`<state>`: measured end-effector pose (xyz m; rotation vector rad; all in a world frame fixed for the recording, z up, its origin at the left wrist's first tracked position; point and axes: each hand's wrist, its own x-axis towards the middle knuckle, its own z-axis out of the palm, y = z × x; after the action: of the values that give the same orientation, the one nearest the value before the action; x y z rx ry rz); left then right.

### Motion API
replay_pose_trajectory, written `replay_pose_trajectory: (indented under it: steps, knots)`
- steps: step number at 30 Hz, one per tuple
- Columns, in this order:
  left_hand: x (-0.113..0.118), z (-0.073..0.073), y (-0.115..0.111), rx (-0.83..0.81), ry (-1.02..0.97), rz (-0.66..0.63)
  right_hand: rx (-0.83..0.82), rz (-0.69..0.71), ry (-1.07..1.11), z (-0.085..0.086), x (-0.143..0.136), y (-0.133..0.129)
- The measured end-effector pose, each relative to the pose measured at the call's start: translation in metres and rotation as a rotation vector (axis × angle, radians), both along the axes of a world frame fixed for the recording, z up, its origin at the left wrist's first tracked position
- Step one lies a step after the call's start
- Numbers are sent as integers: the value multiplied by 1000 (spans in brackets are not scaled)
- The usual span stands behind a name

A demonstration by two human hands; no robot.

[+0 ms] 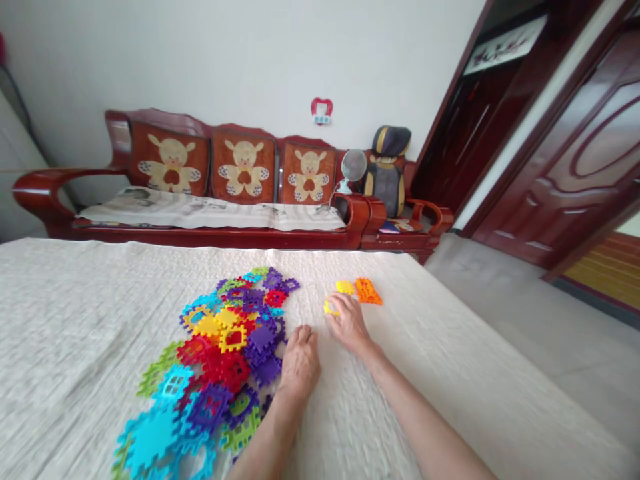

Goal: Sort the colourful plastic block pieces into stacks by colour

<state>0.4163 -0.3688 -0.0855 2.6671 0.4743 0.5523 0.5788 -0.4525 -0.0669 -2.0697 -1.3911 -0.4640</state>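
A heap of interlocking plastic tiles (220,357) in purple, red, yellow, cyan and green lies on the pale quilted cloth, to the left of both hands. Right beside the heap, my left hand (301,360) rests with its fingers curled down; whatever they may hold is hidden. My right hand (347,321) pinches a yellow tile (329,308) down at the cloth, its fingers covering part of it. Just beyond that hand lie another yellow tile (345,287) and some orange tiles (369,291), apart from the heap.
Behind the cloth-covered surface (450,373) stands a wooden sofa (360,217) with bear-patterned cushions (245,167). A small fan (354,165) is at its right end, near a chair with a padded backrest (385,183). Wooden doors (575,160) are on the right.
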Motion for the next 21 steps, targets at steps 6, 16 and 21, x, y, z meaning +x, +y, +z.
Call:
replay_pose_trajectory:
  steps: [6, 16, 21]
  knots:
    - [1, 2, -1, -37, 23, 28, -322, -169, -38, 30, 88, 11]
    - [1, 8, -4, -60, 42, 32, -505, -119, -14, 24, 112, 9]
    - [0, 14, -3, -125, 40, 40, -470, -136, -39, 28, 110, 10]
